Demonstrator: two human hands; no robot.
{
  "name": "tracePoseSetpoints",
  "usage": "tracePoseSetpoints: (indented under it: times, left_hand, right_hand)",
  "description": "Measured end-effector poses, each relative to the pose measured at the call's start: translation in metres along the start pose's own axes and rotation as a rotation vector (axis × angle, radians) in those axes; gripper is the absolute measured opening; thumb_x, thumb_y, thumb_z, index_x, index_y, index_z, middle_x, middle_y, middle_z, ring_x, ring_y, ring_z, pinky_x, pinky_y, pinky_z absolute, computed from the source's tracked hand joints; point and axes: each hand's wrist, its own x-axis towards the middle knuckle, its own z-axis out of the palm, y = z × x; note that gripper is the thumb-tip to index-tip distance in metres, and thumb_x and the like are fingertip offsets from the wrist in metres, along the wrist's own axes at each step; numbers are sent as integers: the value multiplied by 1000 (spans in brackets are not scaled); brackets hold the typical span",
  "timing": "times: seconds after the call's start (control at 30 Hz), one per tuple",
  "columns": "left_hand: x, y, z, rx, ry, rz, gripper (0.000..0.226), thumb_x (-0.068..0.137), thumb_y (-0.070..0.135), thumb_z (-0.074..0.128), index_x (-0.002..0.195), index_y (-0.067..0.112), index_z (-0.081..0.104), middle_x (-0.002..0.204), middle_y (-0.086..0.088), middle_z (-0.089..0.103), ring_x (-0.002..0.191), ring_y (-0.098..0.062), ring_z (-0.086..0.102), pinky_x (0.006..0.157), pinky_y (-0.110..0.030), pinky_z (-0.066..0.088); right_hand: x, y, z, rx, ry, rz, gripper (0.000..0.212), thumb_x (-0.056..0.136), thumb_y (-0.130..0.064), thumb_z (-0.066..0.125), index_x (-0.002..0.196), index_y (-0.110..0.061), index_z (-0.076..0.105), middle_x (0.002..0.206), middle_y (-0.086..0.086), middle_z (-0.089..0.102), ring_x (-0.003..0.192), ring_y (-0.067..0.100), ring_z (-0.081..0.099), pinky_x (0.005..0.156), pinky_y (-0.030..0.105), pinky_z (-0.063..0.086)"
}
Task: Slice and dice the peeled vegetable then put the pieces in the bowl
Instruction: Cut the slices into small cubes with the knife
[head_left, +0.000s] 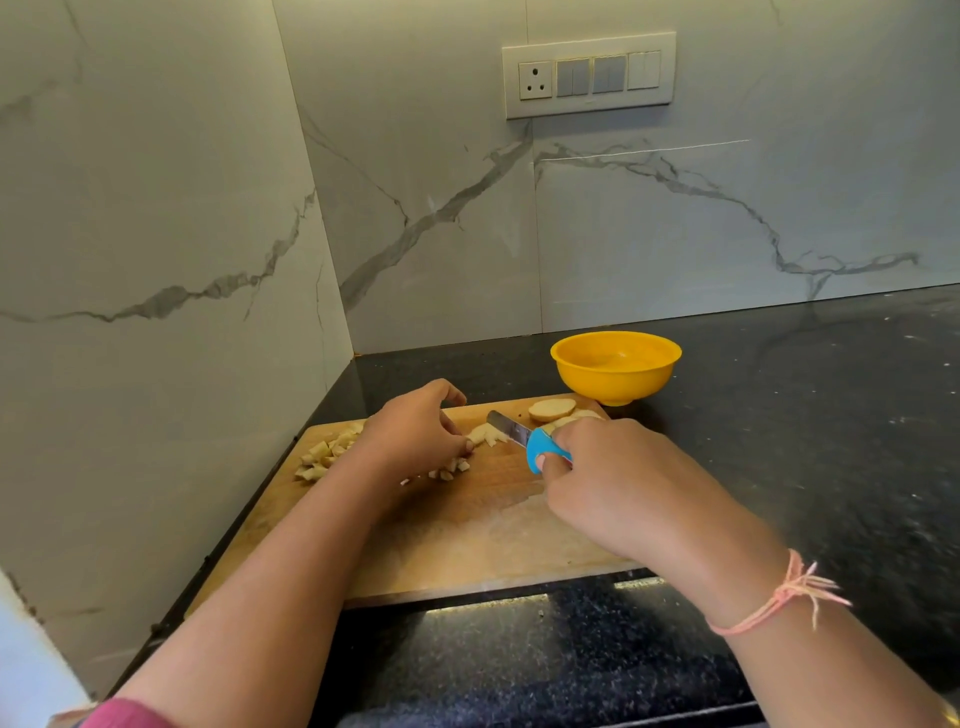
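Dicing: this looks like the step in hand. The strips (485, 435) lie on the board (467, 535) between the two hands, touching the blade.
Left hand (415, 434): fingers curled down, with the tips pinching the strips at their left end. It holds nothing else.
Right hand (608, 478): wrapped tight round the blue handle of the knife (527, 441), thumb on the handle's near side.
Blade axis: runs from the handle at near right to the tip at far left, so it crosses the strips at a slant. The tip points past the left fingertips and sits close beside them.
Slices (552, 409): one uncut round lies flat near the board's far right corner, and another is partly hidden behind the right hand. Both are nearer that hand.
Pile (322, 457): dice are heaped by the board's left edge, beyond the left forearm. A few loose cubes (449, 470) sit just under the left hand.
Bowl (615, 366): on the counter just past the board's far right corner. No pieces show inside. It is near the right hand and well apart from the pile.
Next move: probably a short downward cut, with the left tips edging leftward.
Risk: the fingertips are close to the edge, and the strips are small enough to slip.
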Motion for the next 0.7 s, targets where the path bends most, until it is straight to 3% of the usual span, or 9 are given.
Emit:
tracePoseSetpoints:
  times: [0.13, 0.27, 0.4, 0.57, 0.7]
  left_hand:
    - [2, 3, 3, -17, 51, 3, 47, 85, 25, 70, 126, 25, 48, 98, 6, 65, 88, -10, 62, 85, -29, 55]
    - [3, 4, 4, -13, 76, -29, 30, 85, 24, 70, 113, 22, 61, 105, 1, 67, 90, -12, 63, 81, -25, 55]
    - [2, 6, 4, 1, 115, -39, 21, 84, 24, 71, 105, 21, 70, 101, 3, 69, 87, -11, 62, 70, -20, 52]
    - [4, 5, 8, -38, 164, -71, 56, 81, 23, 75, 130, 23, 47, 103, 0, 67, 90, -13, 63, 76, -26, 52]
    - [6, 5, 12, -39, 187, -103, 62, 80, 23, 75, 132, 24, 42, 106, -1, 66, 92, -15, 63, 75, -27, 52]
  right_hand:
    - [3, -4, 1, -9, -6, 0, 35, 98, -36, 39, 128, -22, 50, 92, -2, 52, 82, 11, 50, 64, 22, 41]
    - [6, -11, 0, -18, -28, -2, 34, 98, -33, 41, 128, -18, 49, 106, 1, 58, 88, 13, 52, 69, 23, 41]
    - [6, -19, 0, -42, -60, -18, 31, 98, -30, 40, 125, -16, 50, 92, 0, 51, 83, 15, 49, 61, 24, 38]
    - [11, -27, 6, -84, -106, -18, 26, 98, -29, 41, 118, -16, 52, 74, -3, 40, 83, 15, 51, 64, 26, 40]
    - [6, -26, 6, -116, -106, -52, 25, 97, -29, 43, 117, -16, 51, 71, -4, 37, 82, 15, 49, 65, 27, 39]
